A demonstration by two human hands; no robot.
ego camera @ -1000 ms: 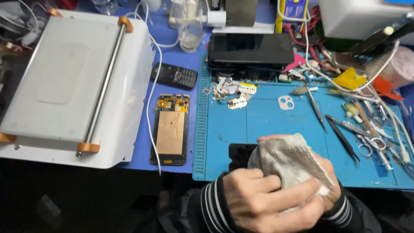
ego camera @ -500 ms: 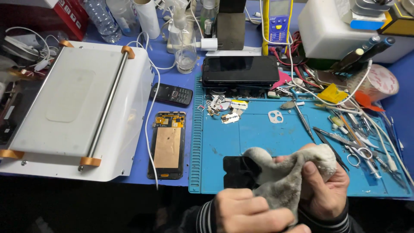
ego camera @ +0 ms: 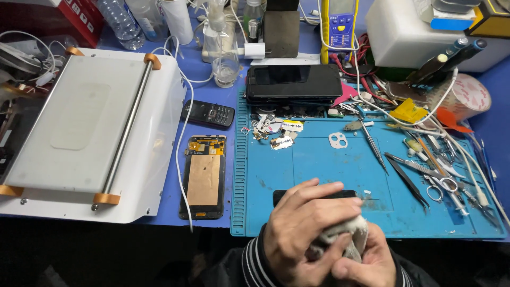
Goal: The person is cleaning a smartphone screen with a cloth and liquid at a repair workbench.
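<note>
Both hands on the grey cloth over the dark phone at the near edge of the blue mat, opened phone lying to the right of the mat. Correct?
Not quite. In the head view the opened phone with the exposed copper-coloured back lies left of the blue silicone work mat, not right. The rest holds: left hand and right hand grip the grey cloth over the dark phone.

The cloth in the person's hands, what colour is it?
The cloth is whitish grey with dirty patches, seen in the head view.

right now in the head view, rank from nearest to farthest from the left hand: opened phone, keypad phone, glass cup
1. opened phone, just left of the left hand, off the blue mat
2. keypad phone, farther up-left
3. glass cup, at the back
</note>
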